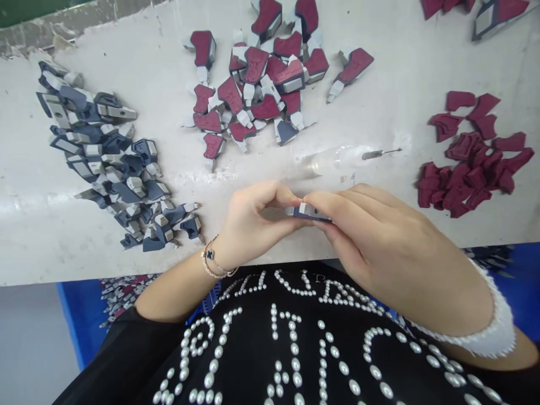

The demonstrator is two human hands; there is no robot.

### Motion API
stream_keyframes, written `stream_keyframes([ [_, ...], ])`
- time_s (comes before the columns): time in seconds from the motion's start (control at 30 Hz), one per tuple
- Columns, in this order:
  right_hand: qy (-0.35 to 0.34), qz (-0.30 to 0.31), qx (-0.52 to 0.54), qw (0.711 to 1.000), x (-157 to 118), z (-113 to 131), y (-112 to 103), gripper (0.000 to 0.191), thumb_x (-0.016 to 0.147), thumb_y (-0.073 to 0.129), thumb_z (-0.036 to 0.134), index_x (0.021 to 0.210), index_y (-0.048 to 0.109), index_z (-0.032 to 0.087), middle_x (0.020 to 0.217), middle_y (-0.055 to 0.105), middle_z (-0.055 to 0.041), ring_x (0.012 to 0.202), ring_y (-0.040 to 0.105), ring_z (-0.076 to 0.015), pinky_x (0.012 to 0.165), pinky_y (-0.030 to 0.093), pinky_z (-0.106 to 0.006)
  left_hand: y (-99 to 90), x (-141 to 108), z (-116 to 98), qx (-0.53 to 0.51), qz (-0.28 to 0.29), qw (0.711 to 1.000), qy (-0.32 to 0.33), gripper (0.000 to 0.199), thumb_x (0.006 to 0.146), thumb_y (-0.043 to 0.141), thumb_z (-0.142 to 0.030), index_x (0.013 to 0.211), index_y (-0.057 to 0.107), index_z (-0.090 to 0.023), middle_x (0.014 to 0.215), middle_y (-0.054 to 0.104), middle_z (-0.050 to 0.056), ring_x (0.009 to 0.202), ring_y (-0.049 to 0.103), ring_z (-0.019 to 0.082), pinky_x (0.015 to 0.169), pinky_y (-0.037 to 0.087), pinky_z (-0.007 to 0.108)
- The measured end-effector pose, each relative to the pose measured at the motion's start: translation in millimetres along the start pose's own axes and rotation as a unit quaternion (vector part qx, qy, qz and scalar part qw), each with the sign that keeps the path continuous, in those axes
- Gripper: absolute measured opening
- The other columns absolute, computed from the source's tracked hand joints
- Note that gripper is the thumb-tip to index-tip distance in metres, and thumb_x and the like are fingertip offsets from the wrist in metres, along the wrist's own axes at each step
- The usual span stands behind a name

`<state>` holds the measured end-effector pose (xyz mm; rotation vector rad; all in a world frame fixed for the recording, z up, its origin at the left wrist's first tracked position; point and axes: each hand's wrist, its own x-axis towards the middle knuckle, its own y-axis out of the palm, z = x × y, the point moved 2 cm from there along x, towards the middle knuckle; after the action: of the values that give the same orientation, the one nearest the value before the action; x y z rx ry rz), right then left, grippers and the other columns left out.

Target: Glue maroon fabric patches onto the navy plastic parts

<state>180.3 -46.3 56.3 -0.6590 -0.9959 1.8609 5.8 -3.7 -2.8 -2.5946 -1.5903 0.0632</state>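
Observation:
Between my two hands, near the table's front edge, is a small grey and dark-blue plastic part (pixel 310 212), seen edge-on. My left hand (pixel 257 222) pinches its left end between thumb and fingers. The fingers of my right hand (pixel 375 242) are closed on its right end and cover that side. Above the hands lies a pile of assembled parts with maroon faces (pixel 255 64). A heap of grey and dark-blue parts (pixel 130 169) spreads at the left. Loose maroon pieces (pixel 472 169) are heaped at the right.
A thin pointed tool (pixel 379 153) lies on the white table (pixel 253 163) beyond my right hand. More maroon-faced parts (pixel 502 14) are at the top right. Below the table edge, a blue bin (pixel 76 315) with many small parts is at the left, and blue shows at the right.

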Motion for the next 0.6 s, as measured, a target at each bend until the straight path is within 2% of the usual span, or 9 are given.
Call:
stream_keyframes([
  [0.07,0.001,0.005,0.017,1.000,0,-4,1,0.033,0.096,0.049,0.004,0.125,0.060,0.014,0.100,0.069,-0.0072,0.093,0.063,-0.0225,0.076,0.051,-0.034,-0.4,1,0,-0.012,0.041,0.997,-0.062,0.024,0.077,0.085,-0.027,0.084,0.065,-0.016,0.079,0.071,0.000,0.073,0.069,0.012,0.069,0.061,0.023],
  [0.2,0.009,0.007,0.030,0.999,0,-10,0,0.028,0.100,0.048,0.012,0.126,0.059,0.014,0.098,0.068,-0.0053,0.088,0.063,-0.0197,0.073,0.051,-0.031,-1.8,1,-4,-0.017,0.070,0.993,-0.090,0.021,0.077,0.084,-0.027,0.082,0.067,-0.016,0.079,0.072,0.000,0.073,0.067,0.012,0.070,0.061,0.024],
  [0.3,0.005,0.018,0.034,0.999,2,-10,1,0.029,0.100,0.047,0.012,0.127,0.059,0.013,0.097,0.067,-0.0061,0.087,0.062,-0.0206,0.074,0.051,-0.032,-0.9,0,-2,-0.057,0.068,0.987,-0.136,0.025,0.074,0.086,-0.028,0.076,0.065,-0.015,0.078,0.071,0.001,0.071,0.067,0.012,0.068,0.060,0.025],
  [0.4,-0.002,0.017,0.032,0.999,3,-8,6,0.032,0.097,0.046,0.005,0.126,0.059,0.013,0.101,0.067,-0.0080,0.092,0.062,-0.0228,0.082,0.051,-0.037,1.0,-1,2,-0.104,0.050,0.977,-0.181,0.032,0.069,0.090,-0.033,0.074,0.064,-0.015,0.076,0.070,0.001,0.070,0.067,0.013,0.066,0.060,0.025],
  [0.6,0.012,0.001,0.020,1.000,9,-6,16,0.032,0.095,0.045,0.000,0.121,0.058,0.011,0.106,0.070,-0.0104,0.096,0.062,-0.0254,0.088,0.052,-0.041,3.4,0,4,-0.067,0.040,0.980,-0.181,0.036,0.070,0.089,-0.039,0.073,0.063,-0.014,0.078,0.071,0.002,0.070,0.068,0.013,0.068,0.060,0.026],
])
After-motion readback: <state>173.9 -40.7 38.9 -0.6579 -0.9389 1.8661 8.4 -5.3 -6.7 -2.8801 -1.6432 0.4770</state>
